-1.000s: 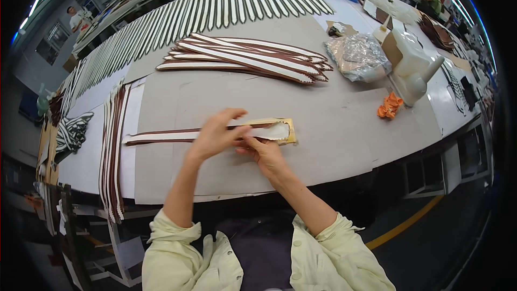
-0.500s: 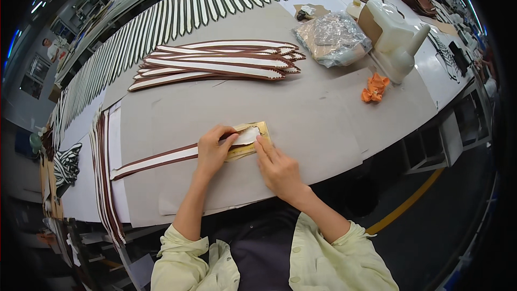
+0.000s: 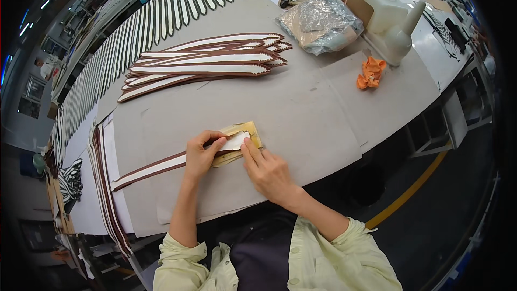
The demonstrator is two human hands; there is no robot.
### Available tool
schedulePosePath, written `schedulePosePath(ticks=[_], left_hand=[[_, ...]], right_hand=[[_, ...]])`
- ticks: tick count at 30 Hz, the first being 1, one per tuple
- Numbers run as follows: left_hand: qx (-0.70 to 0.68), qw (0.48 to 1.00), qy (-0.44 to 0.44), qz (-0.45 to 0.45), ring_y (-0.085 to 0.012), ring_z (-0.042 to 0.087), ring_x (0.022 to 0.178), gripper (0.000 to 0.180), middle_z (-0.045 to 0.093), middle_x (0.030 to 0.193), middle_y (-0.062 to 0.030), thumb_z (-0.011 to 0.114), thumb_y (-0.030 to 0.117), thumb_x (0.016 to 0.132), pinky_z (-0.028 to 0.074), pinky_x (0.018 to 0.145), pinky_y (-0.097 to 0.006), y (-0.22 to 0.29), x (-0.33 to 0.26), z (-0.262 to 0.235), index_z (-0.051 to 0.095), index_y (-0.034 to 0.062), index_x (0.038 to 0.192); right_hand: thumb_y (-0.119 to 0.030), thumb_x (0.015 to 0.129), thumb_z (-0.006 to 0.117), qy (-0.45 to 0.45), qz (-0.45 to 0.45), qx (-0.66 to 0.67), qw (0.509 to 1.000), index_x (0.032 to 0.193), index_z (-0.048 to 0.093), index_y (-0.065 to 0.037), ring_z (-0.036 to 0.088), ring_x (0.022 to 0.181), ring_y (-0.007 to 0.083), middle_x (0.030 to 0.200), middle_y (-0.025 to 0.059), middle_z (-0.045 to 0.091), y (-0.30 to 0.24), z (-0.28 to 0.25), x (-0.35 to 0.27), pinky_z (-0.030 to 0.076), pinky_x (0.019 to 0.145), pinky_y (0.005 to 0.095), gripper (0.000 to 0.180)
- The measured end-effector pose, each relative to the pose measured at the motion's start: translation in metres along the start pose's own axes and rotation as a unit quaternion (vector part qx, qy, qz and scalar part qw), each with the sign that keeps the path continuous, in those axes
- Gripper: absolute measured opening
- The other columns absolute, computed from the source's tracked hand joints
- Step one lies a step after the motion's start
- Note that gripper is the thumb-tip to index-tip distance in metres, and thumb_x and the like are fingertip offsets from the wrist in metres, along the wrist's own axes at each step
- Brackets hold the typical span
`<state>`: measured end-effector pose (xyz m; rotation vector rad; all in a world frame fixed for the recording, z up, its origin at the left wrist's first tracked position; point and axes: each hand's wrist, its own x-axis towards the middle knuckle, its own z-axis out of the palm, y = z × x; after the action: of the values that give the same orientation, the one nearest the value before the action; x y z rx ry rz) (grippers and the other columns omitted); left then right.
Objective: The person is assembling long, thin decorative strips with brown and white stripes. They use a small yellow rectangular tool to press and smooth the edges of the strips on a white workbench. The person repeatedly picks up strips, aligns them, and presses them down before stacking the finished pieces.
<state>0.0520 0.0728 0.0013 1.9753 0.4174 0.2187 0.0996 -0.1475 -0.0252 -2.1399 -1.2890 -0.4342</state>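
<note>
A white strip with brown folded edges (image 3: 156, 171) runs across the grey table covering to a small yellowish pad (image 3: 252, 129), where its tip lies. Thumb and fingers of my left hand (image 3: 201, 156) are closed on the strip near this end. My right hand (image 3: 269, 175) has its fingers drawn together, pinching the strip's tip at the pad's right side. The fingers partly cover the tip and the pad's lower edge.
A bundle of brown-edged white strips (image 3: 204, 62) lies beyond my hands. Dark-edged strips (image 3: 156, 19) line the far edge. More strips (image 3: 102, 183) hang over the left side. At right are a plastic-wrapped package (image 3: 321, 24), a whitish bottle (image 3: 396, 37) and crumpled orange material (image 3: 370, 73).
The view has shifted, so the table's things sit at slightly different places. Both hands stay at the strip's end on the pad, and the white tip looks flatter than before.
</note>
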Motion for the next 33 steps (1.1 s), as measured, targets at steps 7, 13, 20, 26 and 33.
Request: schedulePosePath(ticks=[7, 13, 20, 26, 33], left_hand=[[0.014, 0.999, 0.011, 0.033, -0.0138, 0.07, 0.09, 0.014, 0.078, 0.098, -0.0091, 0.073, 0.008, 0.096, 0.055, 0.086, -0.028, -0.001, -0.002, 0.003, 0.074, -0.0038, 0.105], [0.033, 0.998, 0.021, 0.052, -0.0167, 0.073, 0.092, 0.014, 0.078, 0.099, -0.0115, 0.072, 0.008, 0.096, 0.056, 0.087, -0.03, -0.001, -0.003, 0.006, 0.074, -0.0038, 0.105], [0.121, 0.985, 0.028, 0.119, -0.0257, 0.074, 0.091, 0.02, 0.076, 0.101, -0.0126, 0.076, 0.011, 0.093, 0.057, 0.086, -0.034, 0.005, -0.005, 0.008, 0.073, -0.0011, 0.109], [0.271, 0.942, -0.1, 0.168, -0.0315, 0.07, 0.091, 0.046, 0.07, 0.107, -0.0115, 0.084, 0.021, 0.086, 0.056, 0.081, -0.039, 0.033, -0.006, -0.015, 0.068, 0.0063, 0.126], [0.372, 0.897, -0.165, 0.172, -0.0344, 0.069, 0.089, 0.048, 0.07, 0.1, -0.0155, 0.086, 0.028, 0.083, 0.054, 0.077, -0.04, 0.05, 0.001, -0.026, 0.069, 0.0062, 0.122]], right_hand=[[-0.007, 0.079, 0.065, -0.013, -0.001, -0.016, 1.0, 0.13, 0.062, 0.013, 0.062, 0.084, 0.0233, 0.143, 0.0285, 0.059, 0.0, 0.001, 0.0, 0.053, 0.068, 0.0319, 0.054], [-0.008, 0.079, 0.065, -0.015, 0.004, -0.036, 0.999, 0.128, 0.063, 0.012, 0.062, 0.084, 0.0233, 0.143, 0.0295, 0.059, 0.0, 0.004, -0.001, 0.052, 0.067, 0.032, 0.053], [-0.011, 0.079, 0.066, -0.028, 0.025, -0.061, 0.997, 0.126, 0.063, 0.01, 0.064, 0.08, 0.0224, 0.14, 0.0273, 0.061, -0.003, 0.004, 0.005, 0.052, 0.067, 0.033, 0.052], [-0.01, 0.079, 0.066, -0.03, 0.042, -0.041, 0.998, 0.125, 0.062, 0.008, 0.068, 0.08, 0.0243, 0.138, 0.0242, 0.063, -0.001, 0.006, 0.004, 0.055, 0.068, 0.0353, 0.05], [-0.006, 0.081, 0.064, -0.005, 0.059, -0.002, 0.998, 0.126, 0.06, 0.008, 0.069, 0.074, 0.0266, 0.135, 0.0201, 0.064, 0.002, 0.005, 0.004, 0.056, 0.066, 0.039, 0.048]])
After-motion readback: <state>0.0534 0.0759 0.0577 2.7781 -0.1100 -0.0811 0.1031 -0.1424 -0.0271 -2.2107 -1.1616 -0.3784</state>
